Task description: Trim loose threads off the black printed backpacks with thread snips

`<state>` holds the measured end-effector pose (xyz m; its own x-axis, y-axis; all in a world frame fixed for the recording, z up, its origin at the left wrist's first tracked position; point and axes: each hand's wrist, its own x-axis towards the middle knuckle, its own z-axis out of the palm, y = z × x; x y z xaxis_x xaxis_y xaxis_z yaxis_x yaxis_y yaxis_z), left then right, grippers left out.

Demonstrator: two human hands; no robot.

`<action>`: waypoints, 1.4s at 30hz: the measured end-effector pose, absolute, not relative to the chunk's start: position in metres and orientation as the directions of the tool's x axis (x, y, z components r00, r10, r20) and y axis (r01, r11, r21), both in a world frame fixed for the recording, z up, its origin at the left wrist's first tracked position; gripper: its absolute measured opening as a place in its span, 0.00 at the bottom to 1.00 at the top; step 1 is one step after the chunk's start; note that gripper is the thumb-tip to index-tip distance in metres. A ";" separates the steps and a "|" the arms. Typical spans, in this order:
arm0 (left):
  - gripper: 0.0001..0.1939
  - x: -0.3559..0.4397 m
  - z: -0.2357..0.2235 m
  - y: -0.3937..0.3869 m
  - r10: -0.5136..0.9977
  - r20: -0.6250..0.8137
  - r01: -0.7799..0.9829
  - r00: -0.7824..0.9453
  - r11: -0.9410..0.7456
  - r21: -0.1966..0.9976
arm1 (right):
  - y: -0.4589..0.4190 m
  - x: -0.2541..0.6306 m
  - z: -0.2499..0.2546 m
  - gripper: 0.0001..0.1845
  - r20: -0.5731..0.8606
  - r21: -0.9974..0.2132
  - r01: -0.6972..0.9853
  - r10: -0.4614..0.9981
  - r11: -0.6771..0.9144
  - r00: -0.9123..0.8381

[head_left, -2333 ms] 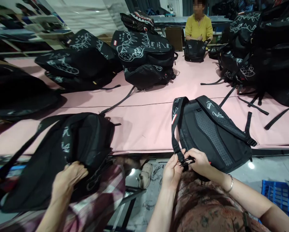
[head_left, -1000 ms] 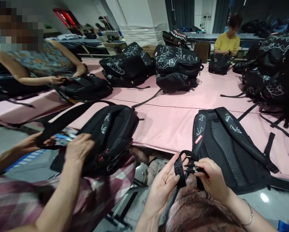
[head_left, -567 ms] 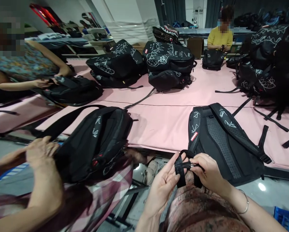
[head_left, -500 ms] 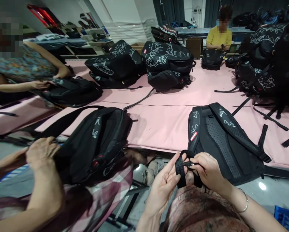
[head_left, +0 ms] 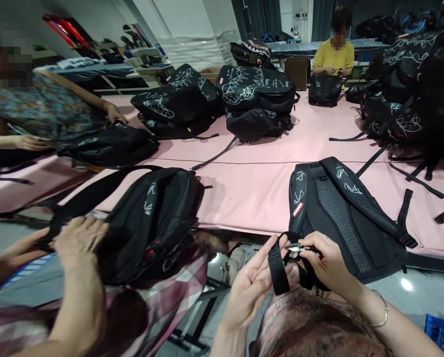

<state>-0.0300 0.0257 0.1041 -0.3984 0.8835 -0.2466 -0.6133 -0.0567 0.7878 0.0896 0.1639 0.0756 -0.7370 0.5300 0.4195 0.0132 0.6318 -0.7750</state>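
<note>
- the left hand [head_left: 254,278] is holding a black strap [head_left: 279,272], fingers out straight
- the right hand [head_left: 326,255] is pinching snips [head_left: 294,247], pointing left at the strap
- the strap is running far to near
- the backpack [head_left: 339,225] is lying just past the right hand, on the pink table [head_left: 240,198]

Just past three o'clock, the backpack [head_left: 337,213] is coloured black, its straps [head_left: 341,182] scrawled in white; the tabletop [head_left: 244,193] is coloured pink; at two o'clock, a shirt [head_left: 324,53] is coloured yellow; at seven, a garment [head_left: 187,280] is checked purple and white.
</note>
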 end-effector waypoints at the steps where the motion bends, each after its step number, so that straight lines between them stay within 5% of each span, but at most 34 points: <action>1: 0.27 -0.032 0.102 0.025 0.882 -0.248 -0.610 -0.401 -0.055 0.791 | 0.165 0.091 0.075 0.07 0.406 -0.805 0.002 0.554 0.593 -0.727; 7: 0.14 -0.037 0.085 0.032 0.755 -0.342 -0.473 -0.559 0.049 0.880 | 0.164 0.101 0.076 0.09 0.491 -0.768 -0.098 0.484 0.633 -0.725; 16: 0.15 -0.024 0.096 0.037 0.845 -0.435 -0.386 -0.311 0.305 0.870 | 0.169 0.091 0.080 0.12 0.461 -0.527 0.088 0.372 0.845 -0.806; 34: 0.18 -0.030 0.084 0.035 0.866 -0.422 -0.315 -0.268 0.335 0.888 | 0.181 0.094 0.097 0.10 0.305 -0.549 0.005 0.206 0.836 -0.930; 39: 0.16 -0.030 0.082 0.035 0.863 -0.416 -0.406 -0.288 0.283 0.869 | 0.179 0.094 0.090 0.10 0.363 -0.651 -0.030 0.277 0.758 -0.890; 42: 0.20 -0.049 0.072 0.027 0.815 -0.419 -0.438 -0.400 0.232 0.869 | 0.181 0.097 0.077 0.06 0.337 -0.819 -0.009 0.469 0.574 -0.816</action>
